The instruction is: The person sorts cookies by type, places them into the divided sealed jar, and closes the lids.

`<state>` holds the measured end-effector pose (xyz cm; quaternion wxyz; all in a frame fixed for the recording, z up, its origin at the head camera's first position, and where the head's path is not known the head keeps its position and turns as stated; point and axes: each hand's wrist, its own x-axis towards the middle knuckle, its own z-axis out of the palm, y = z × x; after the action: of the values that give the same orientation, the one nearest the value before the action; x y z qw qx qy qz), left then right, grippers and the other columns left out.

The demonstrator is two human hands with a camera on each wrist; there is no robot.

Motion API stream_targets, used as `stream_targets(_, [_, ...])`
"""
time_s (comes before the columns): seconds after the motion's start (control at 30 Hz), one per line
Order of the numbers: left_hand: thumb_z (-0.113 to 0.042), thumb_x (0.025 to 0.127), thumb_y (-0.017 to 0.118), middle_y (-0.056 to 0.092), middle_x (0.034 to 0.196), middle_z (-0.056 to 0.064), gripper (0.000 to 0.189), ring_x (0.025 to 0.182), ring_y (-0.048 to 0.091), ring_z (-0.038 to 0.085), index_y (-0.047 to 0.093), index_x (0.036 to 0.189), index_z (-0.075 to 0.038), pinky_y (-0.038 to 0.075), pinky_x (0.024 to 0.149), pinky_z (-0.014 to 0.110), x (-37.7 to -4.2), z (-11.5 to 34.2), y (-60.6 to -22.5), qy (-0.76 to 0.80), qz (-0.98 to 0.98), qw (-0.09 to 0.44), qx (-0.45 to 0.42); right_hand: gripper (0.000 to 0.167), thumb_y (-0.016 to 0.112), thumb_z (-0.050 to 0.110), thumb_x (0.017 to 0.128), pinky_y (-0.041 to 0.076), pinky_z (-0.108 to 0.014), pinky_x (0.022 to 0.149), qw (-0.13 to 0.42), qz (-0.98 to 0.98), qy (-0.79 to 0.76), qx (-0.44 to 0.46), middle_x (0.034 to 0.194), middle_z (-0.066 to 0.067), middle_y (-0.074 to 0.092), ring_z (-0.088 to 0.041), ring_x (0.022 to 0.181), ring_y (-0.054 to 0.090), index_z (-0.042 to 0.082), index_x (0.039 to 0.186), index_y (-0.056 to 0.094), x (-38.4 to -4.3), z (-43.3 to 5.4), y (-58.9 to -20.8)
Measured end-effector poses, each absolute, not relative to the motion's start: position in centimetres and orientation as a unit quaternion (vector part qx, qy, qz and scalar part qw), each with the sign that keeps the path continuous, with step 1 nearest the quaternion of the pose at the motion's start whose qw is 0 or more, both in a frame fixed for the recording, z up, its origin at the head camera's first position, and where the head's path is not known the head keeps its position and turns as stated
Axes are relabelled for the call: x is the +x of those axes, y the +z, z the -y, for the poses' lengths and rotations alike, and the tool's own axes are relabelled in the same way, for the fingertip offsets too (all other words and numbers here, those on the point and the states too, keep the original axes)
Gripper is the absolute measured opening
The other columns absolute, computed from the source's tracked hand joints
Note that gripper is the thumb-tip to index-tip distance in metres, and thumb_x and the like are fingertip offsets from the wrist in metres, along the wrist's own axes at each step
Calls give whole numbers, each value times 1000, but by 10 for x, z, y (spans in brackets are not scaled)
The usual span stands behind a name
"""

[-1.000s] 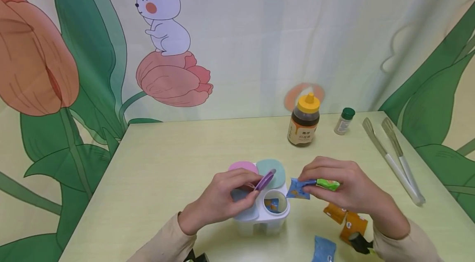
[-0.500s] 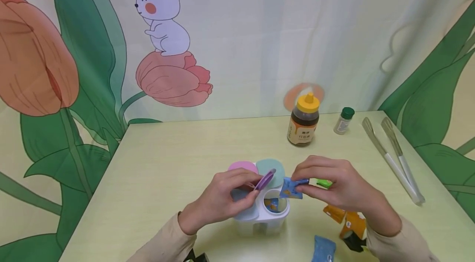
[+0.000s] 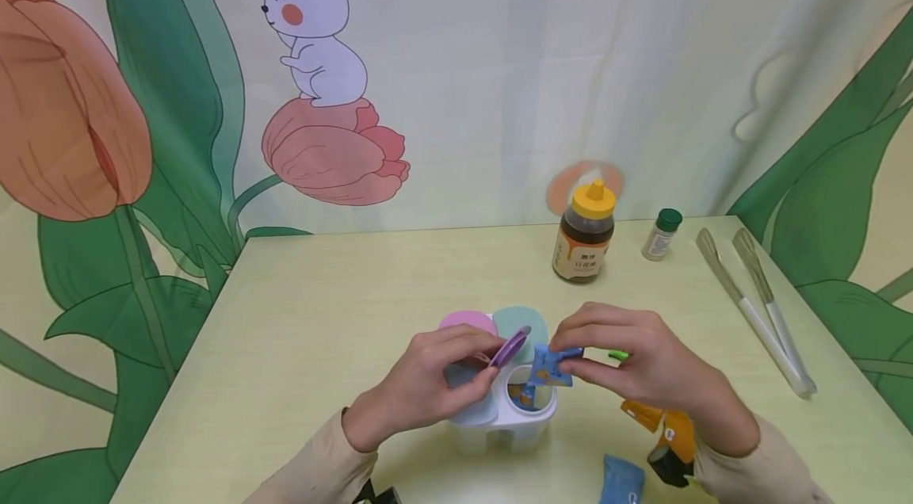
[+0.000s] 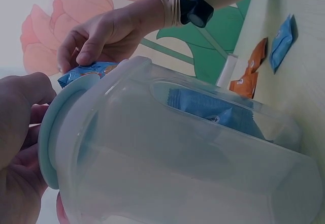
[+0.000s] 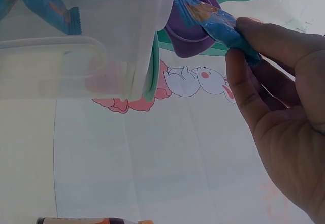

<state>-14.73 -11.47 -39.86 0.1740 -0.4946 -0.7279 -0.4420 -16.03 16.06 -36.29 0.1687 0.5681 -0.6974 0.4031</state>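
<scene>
My left hand (image 3: 428,381) pinches a raised purple lid (image 3: 509,345) on a white container (image 3: 499,434) with several compartments. Between thumb and fingertips, my right hand (image 3: 635,345) holds a small blue snack packet (image 3: 548,367) at the rim of the uncovered round opening. In the right wrist view this packet (image 5: 213,23) overlaps the purple lid (image 5: 190,36). Through the cloudy wall, the left wrist view shows blue packets (image 4: 213,109) inside the container. The pink lid (image 3: 467,320) and the green lid (image 3: 519,330) are down.
Orange packets (image 3: 674,429) and a blue packet (image 3: 622,480) lie near my right forearm. Behind stand a yellow-capped honey bottle (image 3: 585,242) and a small green-capped jar (image 3: 662,236). Metal tongs (image 3: 759,310) lie at the right. A bit of green shows behind my right fingers.
My right hand has moved left with the blue packet, from beside the container to over the edge of its opening. The left hand and purple lid have stayed put.
</scene>
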Motion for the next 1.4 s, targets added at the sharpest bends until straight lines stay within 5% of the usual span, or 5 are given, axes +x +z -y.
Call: stream_targets(1.4, [0, 87, 66, 70, 103, 10, 25, 90, 70, 13, 66, 112, -1, 58, 77, 17, -147, 115, -398, -449, 724, 169, -497, 15, 69, 10, 90, 54, -16, 81, 178, 683, 385, 595, 102, -4, 67, -11, 89, 61, 6, 104, 70, -163, -141, -366])
